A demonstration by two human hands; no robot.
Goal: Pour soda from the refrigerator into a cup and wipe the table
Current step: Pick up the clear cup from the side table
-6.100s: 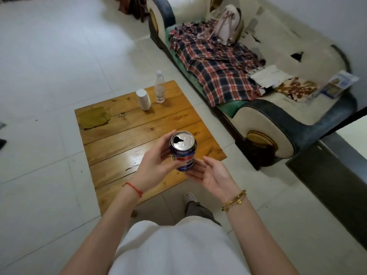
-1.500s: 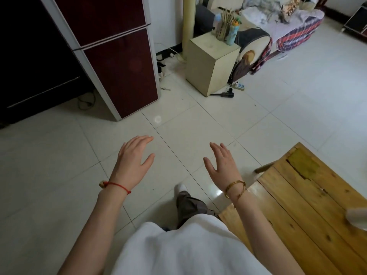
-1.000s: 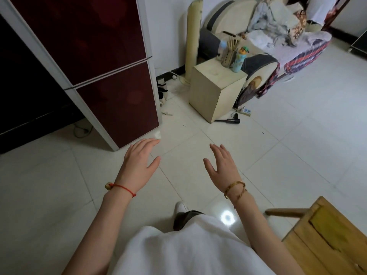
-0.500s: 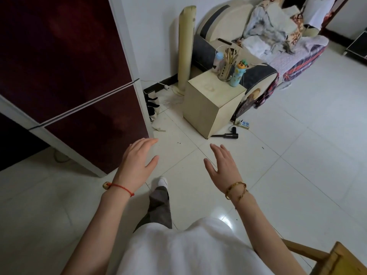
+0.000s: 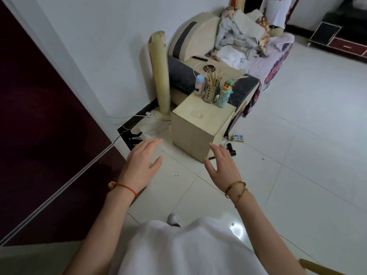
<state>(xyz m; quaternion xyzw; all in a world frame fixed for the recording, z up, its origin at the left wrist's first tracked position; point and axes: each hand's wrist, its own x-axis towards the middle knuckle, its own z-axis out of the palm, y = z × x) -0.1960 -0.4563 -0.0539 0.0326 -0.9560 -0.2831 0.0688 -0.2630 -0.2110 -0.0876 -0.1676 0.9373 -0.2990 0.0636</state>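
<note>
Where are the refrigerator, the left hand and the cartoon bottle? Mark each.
refrigerator [image 5: 45, 124], head view, on its dark red door.
left hand [image 5: 139, 165], head view, on the back of the hand.
cartoon bottle [image 5: 223, 96], head view, on its blue body.

One head cam, wide-angle, looks fwd and down from above both hands: left hand [image 5: 139, 165] by the fridge [image 5: 43, 135], right hand [image 5: 223, 169] nearer a cabinet [image 5: 198, 124].

Refrigerator [image 5: 39, 116] top and left side — past the frame edge.
</note>
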